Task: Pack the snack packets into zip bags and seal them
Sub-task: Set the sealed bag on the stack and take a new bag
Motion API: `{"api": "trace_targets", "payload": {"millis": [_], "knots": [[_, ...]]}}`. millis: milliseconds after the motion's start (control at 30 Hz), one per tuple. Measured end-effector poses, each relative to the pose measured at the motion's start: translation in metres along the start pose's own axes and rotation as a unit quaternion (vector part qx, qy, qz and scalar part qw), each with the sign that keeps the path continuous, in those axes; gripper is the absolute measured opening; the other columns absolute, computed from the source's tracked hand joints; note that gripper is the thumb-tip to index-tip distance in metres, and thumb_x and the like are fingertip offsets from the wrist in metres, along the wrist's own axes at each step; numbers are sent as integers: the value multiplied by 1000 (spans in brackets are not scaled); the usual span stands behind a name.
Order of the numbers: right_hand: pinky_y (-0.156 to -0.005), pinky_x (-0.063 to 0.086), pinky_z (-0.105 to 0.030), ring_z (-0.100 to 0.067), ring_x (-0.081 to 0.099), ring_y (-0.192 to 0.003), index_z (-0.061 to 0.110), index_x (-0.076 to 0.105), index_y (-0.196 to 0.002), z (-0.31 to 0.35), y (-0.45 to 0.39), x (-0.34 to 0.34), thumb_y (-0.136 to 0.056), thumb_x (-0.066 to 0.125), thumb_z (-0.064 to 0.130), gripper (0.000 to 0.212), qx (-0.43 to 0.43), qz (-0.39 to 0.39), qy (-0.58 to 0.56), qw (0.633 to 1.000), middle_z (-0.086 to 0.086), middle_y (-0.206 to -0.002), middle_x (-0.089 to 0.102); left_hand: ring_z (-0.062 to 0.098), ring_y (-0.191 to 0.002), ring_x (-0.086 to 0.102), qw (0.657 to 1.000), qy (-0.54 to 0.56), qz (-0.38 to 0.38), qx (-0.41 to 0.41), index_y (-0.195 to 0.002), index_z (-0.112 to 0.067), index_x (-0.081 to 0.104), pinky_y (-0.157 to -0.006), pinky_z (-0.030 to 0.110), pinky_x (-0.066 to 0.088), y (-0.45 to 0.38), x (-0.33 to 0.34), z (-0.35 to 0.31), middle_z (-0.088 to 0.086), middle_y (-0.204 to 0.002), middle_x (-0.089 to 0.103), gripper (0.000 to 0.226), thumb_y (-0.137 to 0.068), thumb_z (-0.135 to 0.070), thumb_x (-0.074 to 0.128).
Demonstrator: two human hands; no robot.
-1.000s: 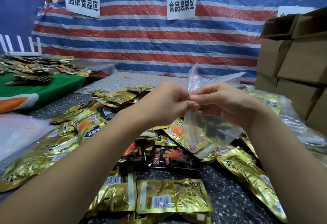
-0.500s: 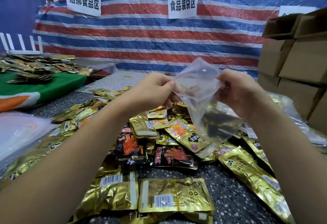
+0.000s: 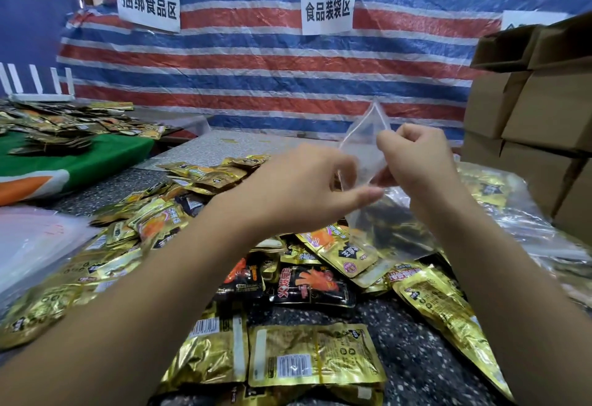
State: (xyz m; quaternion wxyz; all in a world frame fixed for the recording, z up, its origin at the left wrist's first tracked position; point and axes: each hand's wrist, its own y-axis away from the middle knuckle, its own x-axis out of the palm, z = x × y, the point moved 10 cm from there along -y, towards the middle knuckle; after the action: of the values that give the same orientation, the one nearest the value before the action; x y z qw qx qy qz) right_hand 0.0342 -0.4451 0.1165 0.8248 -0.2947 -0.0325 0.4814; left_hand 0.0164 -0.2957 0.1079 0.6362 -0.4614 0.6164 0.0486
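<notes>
I hold a clear zip bag [image 3: 368,131] upright over the heap, and its lower part [image 3: 389,232] hangs down to the packets. My right hand [image 3: 419,162] pinches the bag's right edge near the mouth with curled fingers. My left hand [image 3: 307,187] grips the left edge, fingers behind the plastic and thumb stretched out below. The bag looks empty. Gold and black snack packets [image 3: 307,280] lie heaped on the speckled table [image 3: 416,354] under my arms. A gold packet [image 3: 315,354] lies face down nearest me.
Stacked cardboard boxes [image 3: 544,111] stand at the right. Filled clear bags [image 3: 499,194] lie beside them. A pile of empty clear bags [image 3: 35,239] sits at the left. Further packets [image 3: 64,127] lie on a green cloth [image 3: 96,159]. A striped tarp [image 3: 272,63] with paper signs hangs behind.
My hands spread the bag's mouth apart half a second ago and have now come closer together. The left hand has shifted right and slightly down at the bag's mouth.
</notes>
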Motion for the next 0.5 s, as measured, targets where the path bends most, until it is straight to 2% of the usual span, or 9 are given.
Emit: {"api": "trace_targets", "payload": {"millis": [67, 133, 200, 267, 367, 433, 500], "knots": [[-55, 55, -36, -12, 60, -40, 7, 55, -78, -4, 0, 1, -88, 53, 11, 11, 28, 10, -31, 999, -10, -58, 53, 3, -63, 53, 1000, 0, 24, -5, -88, -22, 67, -56, 27, 38, -1, 8, 1, -10, -71, 59, 32, -95, -51, 53], [-51, 52, -30, -13, 56, -38, 7, 55, -81, -6, -2, -1, -91, 52, 11, 12, 46, 17, -64, 997, -7, -55, 49, 12, -62, 51, 998, 62, 5, -18, -86, -15, 66, -57, 30, 40, -2, 2, 6, -3, -71, 60, 31, -98, -40, 53], [-48, 50, -27, -13, 54, -38, 11, 52, -71, -6, -5, -7, -94, 52, 15, 23, 52, 10, -96, 994, 0, -49, 46, 14, -57, 47, 992, 119, -33, -16, -82, -9, 64, -55, 31, 39, -3, -12, 9, 2, -68, 59, 38, -101, -38, 49], [-45, 49, -24, -13, 53, -42, 16, 49, -65, -8, -8, -15, -98, 51, 28, 35, 56, -11, -134, 989, 5, -45, 45, 11, -50, 39, 982, 166, -90, -4, -73, 1, 58, -50, 28, 33, -1, -33, 10, 6, -60, 50, 50, -102, -37, 46], [-58, 49, -31, -15, 59, -54, 19, 51, -64, -14, -12, -26, -96, 44, 37, 38, 54, -50, -122, 990, 4, -51, 51, 13, -45, 29, 944, 288, -159, -21, -64, 12, 41, -45, 24, 26, 3, -56, 19, 8, -54, 35, 63, -103, -37, 45], [-65, 48, -37, -20, 57, -62, 15, 50, -66, -18, -13, -24, -93, 43, 29, 32, 39, -57, -76, 995, -3, -59, 52, 15, -45, 27, 916, 364, -160, -64, -58, 4, 38, -47, 25, 24, 4, -57, 29, 6, -51, 32, 64, -103, -41, 44], [-66, 44, -37, -23, 51, -65, 11, 52, -68, -27, -16, -16, -92, 43, 18, 26, 35, -38, -51, 997, -7, -63, 51, 14, -46, 28, 892, 411, -154, -109, -52, -12, 36, -52, 30, 26, 6, -54, 37, -3, -47, 33, 60, -101, -45, 45]]}}
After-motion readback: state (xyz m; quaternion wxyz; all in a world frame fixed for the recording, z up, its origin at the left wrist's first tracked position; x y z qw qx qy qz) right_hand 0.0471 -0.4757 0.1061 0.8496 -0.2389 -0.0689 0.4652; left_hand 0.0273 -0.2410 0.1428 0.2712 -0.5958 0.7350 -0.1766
